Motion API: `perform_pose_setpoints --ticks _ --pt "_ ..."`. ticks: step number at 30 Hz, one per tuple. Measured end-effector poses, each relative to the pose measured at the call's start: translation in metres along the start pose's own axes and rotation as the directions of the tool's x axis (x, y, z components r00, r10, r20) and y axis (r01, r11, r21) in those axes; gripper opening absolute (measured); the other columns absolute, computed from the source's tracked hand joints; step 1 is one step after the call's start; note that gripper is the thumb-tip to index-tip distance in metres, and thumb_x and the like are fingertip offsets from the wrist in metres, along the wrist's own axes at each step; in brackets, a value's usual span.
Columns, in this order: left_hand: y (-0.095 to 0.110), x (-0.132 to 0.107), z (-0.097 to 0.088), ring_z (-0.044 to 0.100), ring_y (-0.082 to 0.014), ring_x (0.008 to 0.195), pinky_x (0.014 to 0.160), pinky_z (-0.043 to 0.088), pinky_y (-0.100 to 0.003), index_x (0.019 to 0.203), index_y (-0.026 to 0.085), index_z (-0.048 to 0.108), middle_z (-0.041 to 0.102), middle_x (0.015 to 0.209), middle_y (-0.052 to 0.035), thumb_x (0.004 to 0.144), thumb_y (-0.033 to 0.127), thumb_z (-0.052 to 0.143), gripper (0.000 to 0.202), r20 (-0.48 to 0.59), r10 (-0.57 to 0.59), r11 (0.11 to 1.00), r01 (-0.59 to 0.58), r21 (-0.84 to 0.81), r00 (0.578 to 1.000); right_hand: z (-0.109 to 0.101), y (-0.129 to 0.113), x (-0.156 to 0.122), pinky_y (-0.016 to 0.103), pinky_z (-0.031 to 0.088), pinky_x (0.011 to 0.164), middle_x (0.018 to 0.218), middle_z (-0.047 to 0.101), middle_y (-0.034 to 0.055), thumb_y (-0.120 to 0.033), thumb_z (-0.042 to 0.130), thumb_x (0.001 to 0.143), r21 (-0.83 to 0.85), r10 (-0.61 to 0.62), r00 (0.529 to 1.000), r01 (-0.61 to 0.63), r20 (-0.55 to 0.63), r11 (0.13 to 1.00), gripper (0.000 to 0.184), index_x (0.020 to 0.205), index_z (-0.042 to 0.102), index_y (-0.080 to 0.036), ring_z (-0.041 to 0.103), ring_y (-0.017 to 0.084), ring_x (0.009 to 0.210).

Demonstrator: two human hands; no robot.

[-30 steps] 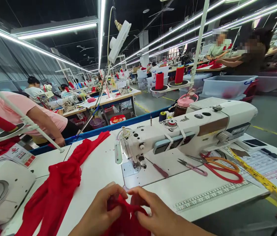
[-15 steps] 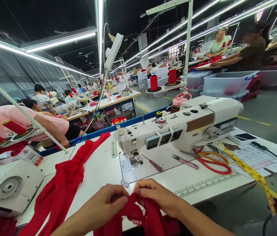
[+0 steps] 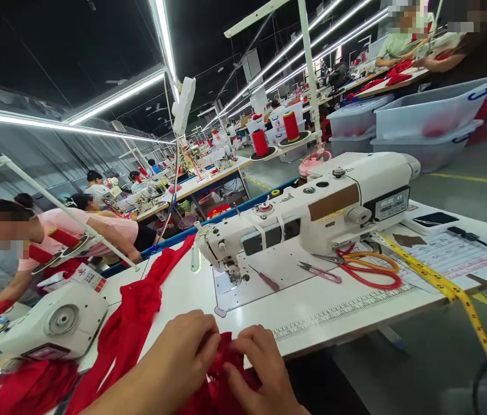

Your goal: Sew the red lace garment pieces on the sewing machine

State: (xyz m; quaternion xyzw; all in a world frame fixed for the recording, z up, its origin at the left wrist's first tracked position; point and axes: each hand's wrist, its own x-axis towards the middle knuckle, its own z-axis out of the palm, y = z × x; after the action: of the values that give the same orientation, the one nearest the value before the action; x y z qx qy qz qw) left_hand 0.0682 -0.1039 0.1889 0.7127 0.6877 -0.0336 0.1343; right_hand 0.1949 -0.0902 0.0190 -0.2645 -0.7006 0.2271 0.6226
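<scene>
My left hand (image 3: 182,349) pinches a piece of red lace cloth (image 3: 227,353) at the front edge of the sewing table. My right hand (image 3: 264,369) grips the same cloth from the other side, thumb and fingers bent around its bunched folds. The cloth hangs toward my lap, its lower part partly hidden by my hands. Just beyond them stands a white sewing machine (image 3: 286,213), with nothing red under its needle. A long strip of red fabric (image 3: 139,300) lies across the table to the left.
Right of the needle lie a seam ripper (image 3: 269,279), thread snips (image 3: 320,272), orange-red scissors (image 3: 373,271) and a yellow tape measure (image 3: 429,274). A phone (image 3: 435,219) rests behind. A co-worker in pink (image 3: 105,227) leans in at left beside another machine (image 3: 61,323).
My view has shifted and tilted. My right hand has moved from a pinch at the cloth's top to a wider grip on its side, and the cloth is bunched closer together.
</scene>
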Motion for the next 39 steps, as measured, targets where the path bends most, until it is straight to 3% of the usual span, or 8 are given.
perform_pose_setpoints --ticks 5,11,18,22,26,29,34,39 --pt "0.003 -0.008 -0.004 0.059 -0.0203 0.079 0.068 0.037 -0.029 0.083 0.022 0.069 0.069 0.084 -0.0029 0.084 0.029 0.05 0.021 0.038 -0.06 0.991 0.064 -0.115 0.997 -0.006 -0.002 0.009 0.036 0.052 0.079 0.097 0.056 0.0061 -0.017 0.041 0.097 0.24 0.14 0.986 -0.158 0.089 0.958 0.017 0.097 0.056 -0.024 0.06 0.021 0.09" --pt "-0.017 -0.007 0.012 0.063 -0.0191 0.077 0.069 0.042 -0.026 0.086 0.018 0.073 0.072 0.081 -0.0022 0.085 0.036 0.05 0.029 0.062 -0.076 0.905 0.095 -0.414 0.995 -0.016 0.0 0.02 0.033 0.05 0.091 0.112 0.061 0.0049 -0.017 0.044 0.098 0.364 0.088 0.971 -0.166 0.222 0.916 0.015 0.089 0.053 -0.024 0.061 0.019 0.105" --pt "-0.042 0.001 0.036 0.065 -0.0205 0.078 0.07 0.048 -0.027 0.089 0.015 0.072 0.073 0.079 -0.0041 0.083 0.043 0.056 0.033 0.106 -0.124 0.74 0.163 -0.652 0.987 0.009 0.011 0.011 0.035 0.051 0.087 0.111 0.058 0.007 -0.011 0.052 0.088 0.24 0.062 0.988 -0.095 0.142 0.966 0.015 0.096 0.054 -0.024 0.058 0.022 0.104" --pt "-0.062 0.007 0.052 0.067 -0.0218 0.083 0.075 0.05 -0.028 0.092 0.016 0.074 0.075 0.085 -0.0042 0.08 0.046 0.065 0.033 0.148 -0.143 0.638 0.206 -0.742 0.979 0.016 0.017 0.017 0.032 0.052 0.081 0.098 0.06 0.0039 -0.014 0.044 0.095 0.299 0.138 0.944 -0.23 0.301 0.926 0.012 0.091 0.05 -0.025 0.059 0.018 0.09" --pt "-0.083 0.015 0.074 0.068 -0.0237 0.085 0.079 0.052 -0.031 0.095 0.016 0.076 0.076 0.087 -0.0068 0.077 0.051 0.072 0.04 0.191 -0.109 0.514 0.22 -0.829 0.975 0.014 0.027 0.027 0.045 0.039 0.108 0.08 0.054 -0.0039 -0.017 0.046 0.098 0.193 0.108 0.901 -0.205 0.421 0.959 0.01 0.092 0.049 -0.025 0.053 0.014 0.072" --pt "-0.094 0.023 0.087 0.067 -0.0229 0.085 0.079 0.051 -0.03 0.094 0.016 0.078 0.077 0.09 -0.0079 0.079 0.056 0.071 0.043 0.184 -0.083 0.479 0.201 -0.855 0.979 0.012 0.036 0.03 0.051 0.027 0.115 0.081 0.054 -0.005 -0.014 0.047 0.096 0.116 0.063 0.873 -0.136 0.484 0.984 0.011 0.095 0.047 -0.024 0.052 0.013 0.073" --pt "-0.096 0.032 0.092 0.067 -0.021 0.083 0.077 0.051 -0.028 0.092 0.018 0.078 0.077 0.089 -0.0064 0.08 0.056 0.07 0.041 0.209 -0.083 0.424 0.224 -0.877 0.974 0.021 0.041 0.022 0.043 0.041 0.098 0.094 0.057 -0.0005 -0.006 0.05 0.081 0.093 0.113 0.888 -0.171 0.446 0.981 0.023 0.095 0.046 -0.024 0.054 0.017 0.088" --pt "-0.098 0.039 0.096 0.065 -0.0189 0.077 0.069 0.05 -0.026 0.09 0.017 0.077 0.075 0.085 -0.0056 0.08 0.055 0.069 0.04 0.256 -0.077 0.399 0.265 -0.878 0.964 0.033 0.038 0.013 0.036 0.045 0.083 0.102 0.056 0.0031 -0.01 0.046 0.086 0.103 0.233 0.911 -0.282 0.339 0.954 0.016 0.093 0.046 -0.024 0.053 0.02 0.095"
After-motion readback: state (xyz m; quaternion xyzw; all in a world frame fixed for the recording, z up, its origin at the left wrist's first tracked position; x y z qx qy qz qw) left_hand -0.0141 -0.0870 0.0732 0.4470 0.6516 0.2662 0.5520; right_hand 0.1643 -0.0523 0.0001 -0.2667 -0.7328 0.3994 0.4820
